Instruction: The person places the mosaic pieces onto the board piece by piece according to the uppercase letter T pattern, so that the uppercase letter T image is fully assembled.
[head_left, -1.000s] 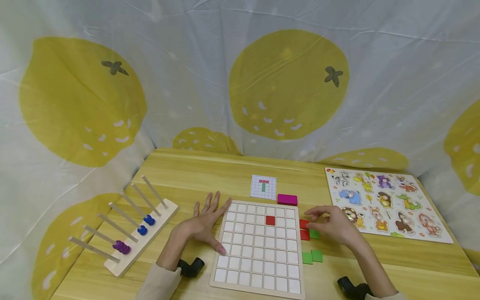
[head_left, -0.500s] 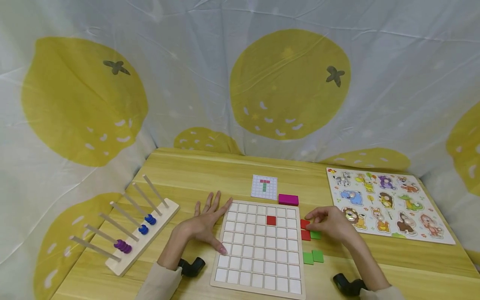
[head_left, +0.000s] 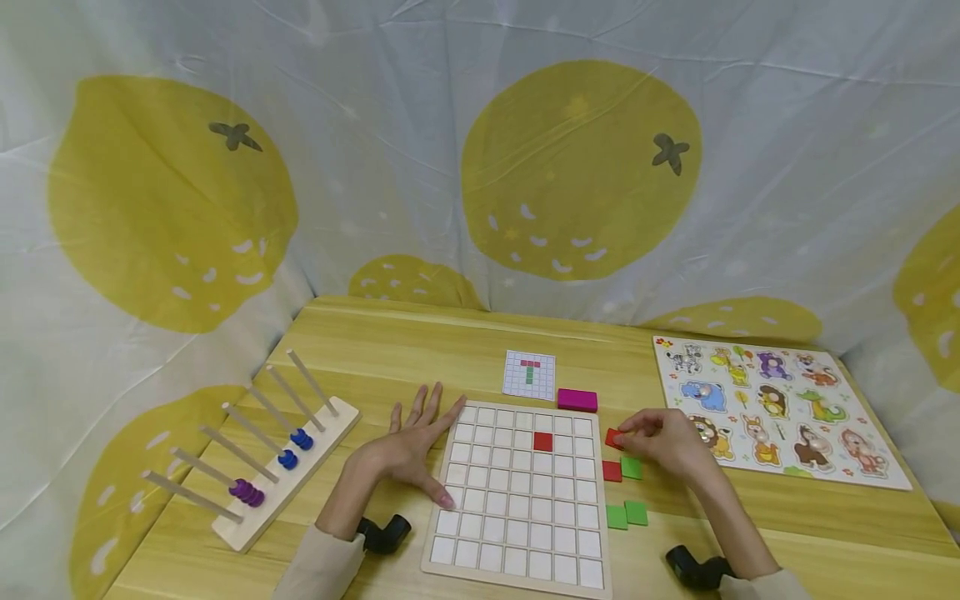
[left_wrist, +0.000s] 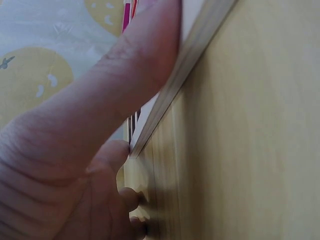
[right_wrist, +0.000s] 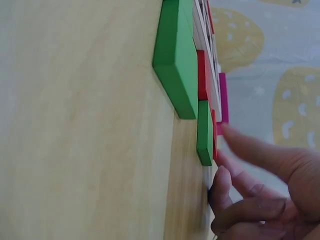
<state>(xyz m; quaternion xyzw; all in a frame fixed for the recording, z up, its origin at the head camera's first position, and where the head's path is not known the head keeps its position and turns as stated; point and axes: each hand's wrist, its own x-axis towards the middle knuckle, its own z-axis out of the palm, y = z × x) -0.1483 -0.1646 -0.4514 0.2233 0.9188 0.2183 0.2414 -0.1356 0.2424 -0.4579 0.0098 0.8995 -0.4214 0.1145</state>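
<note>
My left hand [head_left: 405, 454] lies spread at the left edge of a white-squared wooden grid board [head_left: 517, 579]. Its thumb [left_wrist: 135, 60] rests on the rim and its index fingertip touches the far left corner. Off the board's right edge, my right hand [head_left: 667, 442] pinches a red square tile [head_left: 614, 438] between thumb and fingers. Nearer me lie another red tile [head_left: 612, 472] and a green tile [head_left: 632, 468]; two more green tiles [head_left: 617, 517] lie closer still. One red tile [head_left: 543, 442] sits in a board square.
Beyond the board lie a card with a T pattern [head_left: 528, 375] and a magenta block [head_left: 577, 400]. On the left stands a peg rack [head_left: 292, 483] with blue and purple rings. An animal puzzle board [head_left: 795, 417] occupies the right. A patterned curtain [head_left: 420, 167] hangs behind the table.
The right hand's fingers have closed on the far red tile and shifted it slightly away and to the right, apart from the other red tile. My left hand has stayed put.
</note>
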